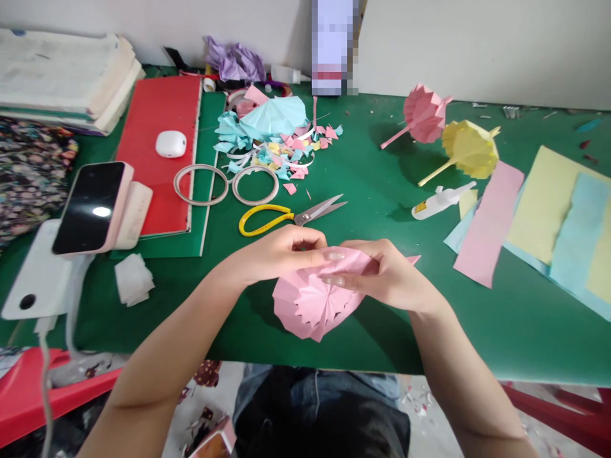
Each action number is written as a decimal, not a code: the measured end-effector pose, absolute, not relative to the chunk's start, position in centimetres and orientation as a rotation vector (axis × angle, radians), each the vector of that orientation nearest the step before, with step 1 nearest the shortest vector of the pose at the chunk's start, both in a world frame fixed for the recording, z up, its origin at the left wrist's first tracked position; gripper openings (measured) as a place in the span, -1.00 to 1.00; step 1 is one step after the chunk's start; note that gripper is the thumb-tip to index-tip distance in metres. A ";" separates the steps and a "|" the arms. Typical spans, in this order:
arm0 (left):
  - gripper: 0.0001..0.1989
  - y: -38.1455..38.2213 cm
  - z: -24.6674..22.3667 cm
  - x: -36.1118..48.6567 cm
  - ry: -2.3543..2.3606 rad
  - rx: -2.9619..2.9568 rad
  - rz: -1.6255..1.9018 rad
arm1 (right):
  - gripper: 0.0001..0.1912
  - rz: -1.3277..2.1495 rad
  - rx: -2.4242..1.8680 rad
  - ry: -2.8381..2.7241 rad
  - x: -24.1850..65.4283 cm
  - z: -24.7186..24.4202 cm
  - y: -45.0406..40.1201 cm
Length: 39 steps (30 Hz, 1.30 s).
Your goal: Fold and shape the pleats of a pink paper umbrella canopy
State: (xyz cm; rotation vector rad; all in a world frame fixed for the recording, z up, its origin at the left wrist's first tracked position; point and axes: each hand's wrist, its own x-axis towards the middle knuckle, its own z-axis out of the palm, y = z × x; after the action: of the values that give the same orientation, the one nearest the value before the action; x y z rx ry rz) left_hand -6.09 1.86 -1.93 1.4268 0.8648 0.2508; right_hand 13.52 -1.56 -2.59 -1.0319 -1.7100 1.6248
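Both hands meet over the near edge of the green felt-covered table (372, 191), holding a pink pleated paper umbrella canopy (310, 305) between them. The left hand (277, 254) pinches the canopy's top fold with fingers curled tight. The right hand (382, 273) grips the same fold from 3 o'clock, thumb and fingertips pressed on the paper. The canopy hangs just inside the table's front edge, its lower pleats fanned out.

At 12 o'clock from the hands, just beyond them, lie yellow-handled steel scissors (291, 215). Bare green cloth opens between the hands and a white glue bottle (442, 200) at 2 o'clock. Farther at 1 o'clock lie a finished pink paper umbrella (422, 114) and a yellow paper umbrella (470, 149). Long pastel paper sheets (548, 216) fill 3 o'clock. A phone on a white stand (90, 207) sits at 9 o'clock, well apart.
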 end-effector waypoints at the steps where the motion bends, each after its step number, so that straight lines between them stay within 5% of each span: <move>1: -0.71 1.9 -2.0 -6.1 0.865 1.404 0.248 | -0.82 1.620 -1.030 -1.715 13.5 -2.6 -1.6; 27: -0.70 1.8 -2.4 -6.2 0.830 1.223 0.320 | -0.88 1.474 -0.947 -1.652 14.0 -2.4 -1.5; 39: -0.71 2.1 -2.7 -6.2 0.855 1.303 0.352 | -0.77 1.761 -0.926 -1.310 13.9 -3.5 -1.1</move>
State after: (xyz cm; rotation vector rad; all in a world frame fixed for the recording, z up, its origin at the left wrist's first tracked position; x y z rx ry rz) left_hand -6.24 2.05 -2.66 1.3028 0.8546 0.3517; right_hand 13.87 -1.08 -3.53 -0.9265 -1.3103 1.7612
